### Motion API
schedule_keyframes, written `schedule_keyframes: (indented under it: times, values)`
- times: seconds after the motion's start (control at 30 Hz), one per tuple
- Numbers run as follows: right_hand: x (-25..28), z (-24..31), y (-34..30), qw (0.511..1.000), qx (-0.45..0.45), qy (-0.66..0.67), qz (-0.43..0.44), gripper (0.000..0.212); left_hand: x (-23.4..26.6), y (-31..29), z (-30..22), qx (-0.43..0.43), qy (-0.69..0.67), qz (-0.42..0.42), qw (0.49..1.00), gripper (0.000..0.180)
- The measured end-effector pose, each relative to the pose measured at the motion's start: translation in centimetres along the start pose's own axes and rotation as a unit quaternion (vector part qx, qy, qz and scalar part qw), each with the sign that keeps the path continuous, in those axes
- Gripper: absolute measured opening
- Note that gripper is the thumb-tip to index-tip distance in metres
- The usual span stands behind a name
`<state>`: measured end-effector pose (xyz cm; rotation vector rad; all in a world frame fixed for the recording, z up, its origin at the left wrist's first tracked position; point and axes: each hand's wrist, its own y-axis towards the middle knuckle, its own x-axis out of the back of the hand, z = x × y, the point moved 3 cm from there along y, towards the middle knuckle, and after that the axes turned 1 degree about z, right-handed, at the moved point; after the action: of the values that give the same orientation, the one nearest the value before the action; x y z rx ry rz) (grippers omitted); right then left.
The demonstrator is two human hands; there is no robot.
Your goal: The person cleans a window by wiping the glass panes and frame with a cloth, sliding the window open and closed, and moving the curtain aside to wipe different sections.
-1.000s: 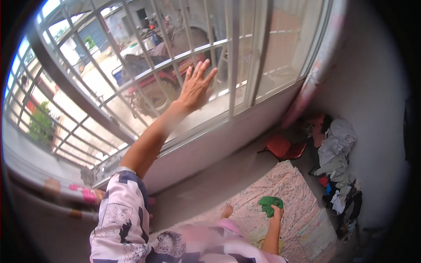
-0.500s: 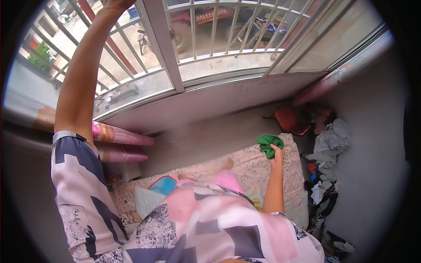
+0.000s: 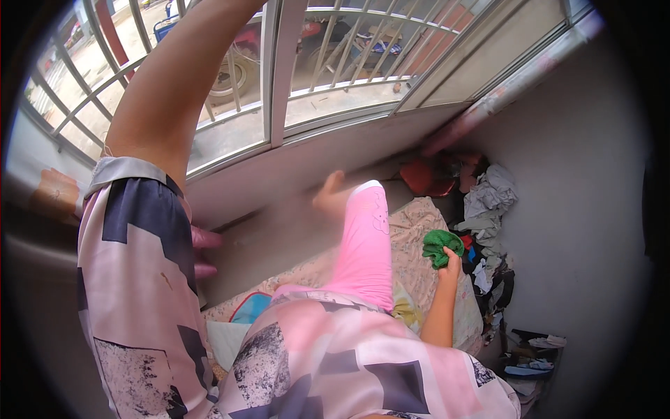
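head view shows green cloth (image 3: pixel 441 248) over floral bedding (image 3: pixel 410 229), barred window (image 3: pixel 280 73) beyond.

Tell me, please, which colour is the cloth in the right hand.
The cloth in the right hand is green; it shows best in the head view.

The cloth (image 3: pixel 440 247) is bright green. It is all scrunched up in a loose bunch, with lots of folds and wrinkles. The right hand (image 3: pixel 452 262) holds it by its lower right side, above the flowery bed (image 3: pixel 410 234).
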<state>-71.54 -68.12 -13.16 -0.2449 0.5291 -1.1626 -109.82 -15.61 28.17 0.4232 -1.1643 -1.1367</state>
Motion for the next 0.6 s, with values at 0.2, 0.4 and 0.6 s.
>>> schedule_keyframes:
  times: [0.2,0.4,0.6]
  values:
    - [-1.3,-0.6,-0.8,0.998,-0.006,0.055,-0.033,0.040,-0.4,0.0,-0.9,0.010,0.018,0.038,0.999,0.060]
    - [-14.9,2.7,-1.1,0.992,0.082,0.036,0.088,0.029,3.1,0.2,-0.2,-0.015,0.000,0.041,0.999,0.060]
    - [-33.9,7.9,-5.5,0.955,0.180,0.113,0.206,0.036,0.7,-0.1,-0.2,-0.004,0.007,0.121,0.993,0.071]
